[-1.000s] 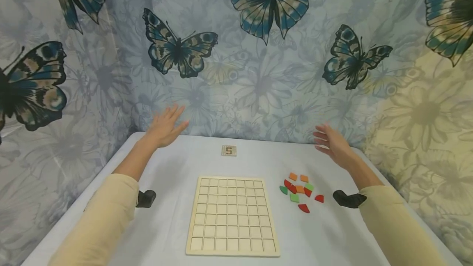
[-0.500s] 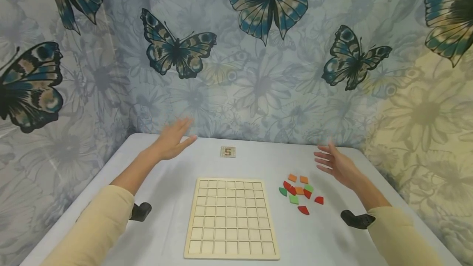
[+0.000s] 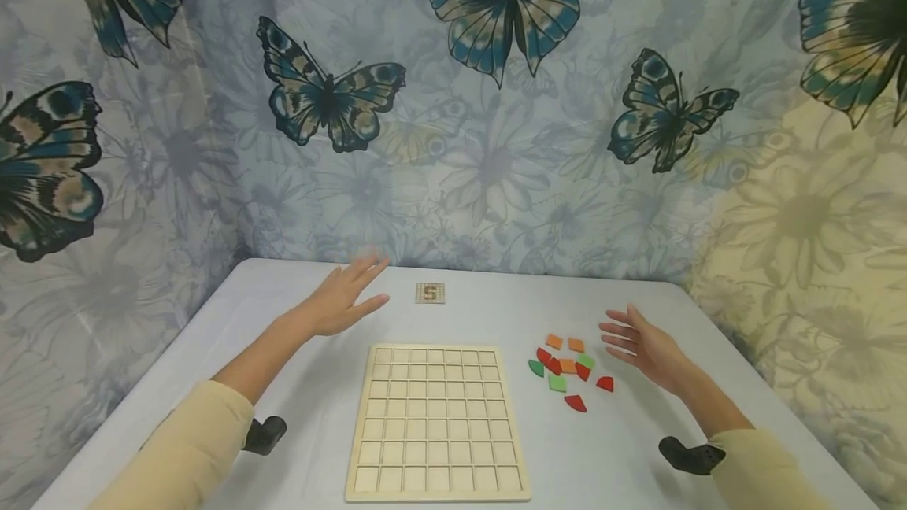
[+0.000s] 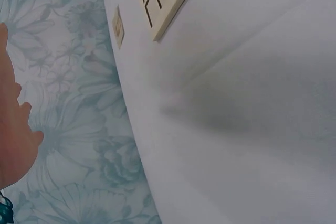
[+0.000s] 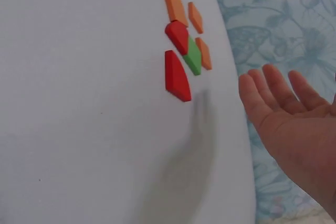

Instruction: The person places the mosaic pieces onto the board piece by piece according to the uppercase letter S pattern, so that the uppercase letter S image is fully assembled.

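Observation:
My left hand (image 3: pixel 343 301) hovers over the table left of the small tile marked S, fingers spread and holding nothing. To the right, my right hand (image 3: pixel 648 349) is held in the air beside the loose coloured pieces, its fingers relaxed and nothing in them. A pale wooden grid board (image 3: pixel 437 423) lies flat on the table between the two arms. Right of the board lie several flat pieces: orange squares (image 3: pixel 568 367), green squares (image 3: pixel 557 383), red quarter-round pieces (image 3: pixel 576 403) and a dark green piece (image 3: pixel 536 368). In the right wrist view, a red piece (image 5: pixel 177 76) lies nearest the hand.
The square tile (image 3: pixel 430 293) with an S mark lies near the back edge of the white table (image 3: pixel 298 455). Behind and beside the table hangs a cloth with butterflies (image 3: pixel 496 164). Black wrist mounts (image 3: pixel 690 456) stick out from the sleeves.
Both hands have come down lower over the table. The left hand has also moved right, toward the S tile. The view has shifted slightly; the board and pieces lie as before.

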`<state>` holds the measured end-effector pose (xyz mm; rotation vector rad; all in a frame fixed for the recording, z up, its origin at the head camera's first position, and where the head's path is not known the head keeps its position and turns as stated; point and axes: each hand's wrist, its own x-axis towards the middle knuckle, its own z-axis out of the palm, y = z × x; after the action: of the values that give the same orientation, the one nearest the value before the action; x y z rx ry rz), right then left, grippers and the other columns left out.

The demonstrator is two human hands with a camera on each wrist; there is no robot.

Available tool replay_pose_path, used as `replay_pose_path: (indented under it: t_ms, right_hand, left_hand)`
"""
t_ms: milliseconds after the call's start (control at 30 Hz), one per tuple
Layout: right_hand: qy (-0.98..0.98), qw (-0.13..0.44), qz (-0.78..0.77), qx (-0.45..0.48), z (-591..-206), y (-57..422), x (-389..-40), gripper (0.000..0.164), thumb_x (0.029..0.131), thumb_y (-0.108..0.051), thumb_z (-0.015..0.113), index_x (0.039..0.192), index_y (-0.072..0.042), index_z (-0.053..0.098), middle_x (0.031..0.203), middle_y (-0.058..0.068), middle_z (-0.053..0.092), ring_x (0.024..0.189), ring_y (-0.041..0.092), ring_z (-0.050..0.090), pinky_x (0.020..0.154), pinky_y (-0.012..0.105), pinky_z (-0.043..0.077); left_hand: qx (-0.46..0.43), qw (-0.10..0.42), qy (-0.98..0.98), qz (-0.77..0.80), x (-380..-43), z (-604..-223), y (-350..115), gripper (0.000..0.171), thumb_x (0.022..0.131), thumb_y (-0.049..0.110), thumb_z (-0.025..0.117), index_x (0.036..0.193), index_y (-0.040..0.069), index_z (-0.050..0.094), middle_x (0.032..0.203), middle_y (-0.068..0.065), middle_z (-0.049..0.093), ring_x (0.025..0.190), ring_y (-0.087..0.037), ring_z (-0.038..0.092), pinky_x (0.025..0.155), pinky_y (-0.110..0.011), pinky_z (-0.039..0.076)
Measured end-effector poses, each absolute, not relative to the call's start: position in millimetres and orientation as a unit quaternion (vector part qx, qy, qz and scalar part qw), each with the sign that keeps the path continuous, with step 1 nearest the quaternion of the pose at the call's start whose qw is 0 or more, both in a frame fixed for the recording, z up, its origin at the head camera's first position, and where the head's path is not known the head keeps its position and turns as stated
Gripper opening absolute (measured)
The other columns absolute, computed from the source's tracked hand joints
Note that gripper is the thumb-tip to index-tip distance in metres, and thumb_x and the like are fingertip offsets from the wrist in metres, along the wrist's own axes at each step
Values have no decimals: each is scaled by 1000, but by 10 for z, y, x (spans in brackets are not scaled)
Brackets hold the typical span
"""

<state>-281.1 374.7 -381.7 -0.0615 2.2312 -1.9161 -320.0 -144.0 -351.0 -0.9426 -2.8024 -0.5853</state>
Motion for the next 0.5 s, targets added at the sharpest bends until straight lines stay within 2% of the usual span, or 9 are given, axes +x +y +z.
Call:
replay_pose_path:
  t_ms: [100, 200, 333, 500]
  right_hand:
    - [758, 103, -644, -13, -3870, 3756, -2779, 84, 98, -58, 29, 149, 7, 11, 147, 29, 29, 115, 14, 55, 92, 28, 46]
    - [756, 109, -645, -14, -3912, 3772, -2744, 84, 99, -57, 28, 149, 8, 9, 148, 32, 23, 113, 12, 56, 94, 31, 46]
    - [745, 117, -657, -12, -3961, 3771, -2699, 82, 100, -55, 29, 148, 8, 8, 148, 32, 24, 113, 14, 56, 94, 33, 45]
    - [737, 121, -665, -22, -3995, 3738, -2642, 80, 101, -51, 30, 148, 10, 8, 145, 30, 33, 116, 19, 55, 94, 33, 45]
  left_hand:
    - [-320, 51, -927, -190, -3164, -3553, -1431, 68, 100, 45, 43, 153, 9, 19, 157, -17, 12, 141, -40, 11, 107, -63, 6]
    - [-327, 43, -926, -183, -3135, -3602, -1427, 70, 99, 47, 44, 153, 10, 20, 157, -16, 13, 141, -39, 12, 107, -63, 7]
    - [-339, 29, -926, -165, -3105, -3689, -1426, 72, 98, 51, 44, 153, 11, 22, 156, -16, 15, 141, -40, 14, 107, -63, 9]
    - [-345, 2, -926, -153, -3043, -3780, -1416, 74, 96, 54, 45, 153, 11, 22, 156, -17, 17, 140, -40, 14, 107, -63, 11]
